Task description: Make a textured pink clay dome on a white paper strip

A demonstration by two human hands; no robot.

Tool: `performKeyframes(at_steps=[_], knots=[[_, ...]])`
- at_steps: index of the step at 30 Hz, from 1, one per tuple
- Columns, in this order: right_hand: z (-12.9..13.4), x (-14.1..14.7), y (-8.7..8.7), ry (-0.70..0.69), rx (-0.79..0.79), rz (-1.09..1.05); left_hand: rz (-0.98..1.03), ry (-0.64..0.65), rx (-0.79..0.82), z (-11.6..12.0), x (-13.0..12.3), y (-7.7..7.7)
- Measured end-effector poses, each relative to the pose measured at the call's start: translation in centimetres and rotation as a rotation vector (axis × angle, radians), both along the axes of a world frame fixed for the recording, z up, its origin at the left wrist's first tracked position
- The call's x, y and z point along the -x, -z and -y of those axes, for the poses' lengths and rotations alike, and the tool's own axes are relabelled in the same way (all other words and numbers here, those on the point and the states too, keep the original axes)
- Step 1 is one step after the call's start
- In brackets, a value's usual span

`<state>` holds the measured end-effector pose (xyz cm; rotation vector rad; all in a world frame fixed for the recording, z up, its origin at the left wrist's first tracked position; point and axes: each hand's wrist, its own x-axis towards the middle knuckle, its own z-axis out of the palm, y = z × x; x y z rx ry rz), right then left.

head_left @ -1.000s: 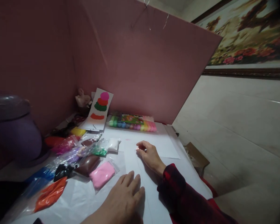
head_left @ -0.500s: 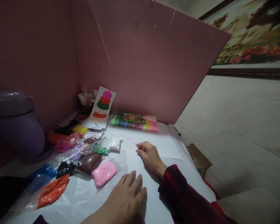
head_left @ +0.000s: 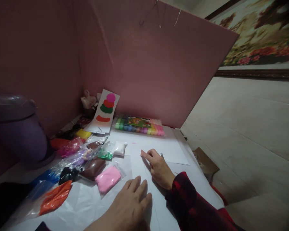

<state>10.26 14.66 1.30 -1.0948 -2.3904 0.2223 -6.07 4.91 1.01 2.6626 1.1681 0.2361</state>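
Observation:
My left hand lies palm down on the white sheet, its fingers loosely spread and nothing visible in them. Further forward, my right hand reaches out its index finger with the tip at the paper, while the other fingers are curled in. Thin dark prongs of a fork-like tool stick out beyond those curled fingers; the rest is mostly hidden by the hand. Just left of my left hand is a clear bag of pink clay. A faint pink mark shows on the paper beyond my right fingertip.
Bags of brown, orange, white and other coloured clay crowd the left. A painted card leans at the back beside a multicoloured clay pack. A purple bin stands far left; a pink panel rises behind.
My right hand has shifted slightly right and toward me, its index finger now stretched out. The fork-like prongs have come into view beside it. My left hand stays in place.

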Motion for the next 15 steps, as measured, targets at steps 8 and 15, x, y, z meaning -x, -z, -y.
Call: performKeyframes(at_steps=[8, 15], knots=[[0.24, 0.31, -0.22, 0.022, -0.012, 0.078, 0.014, -0.006, -0.028, -0.14, 0.04, 0.47], [0.39, 0.42, -0.29, 0.029, -0.008, 0.06, 0.022, -0.016, -0.026, -0.16, -0.04, 0.69]])
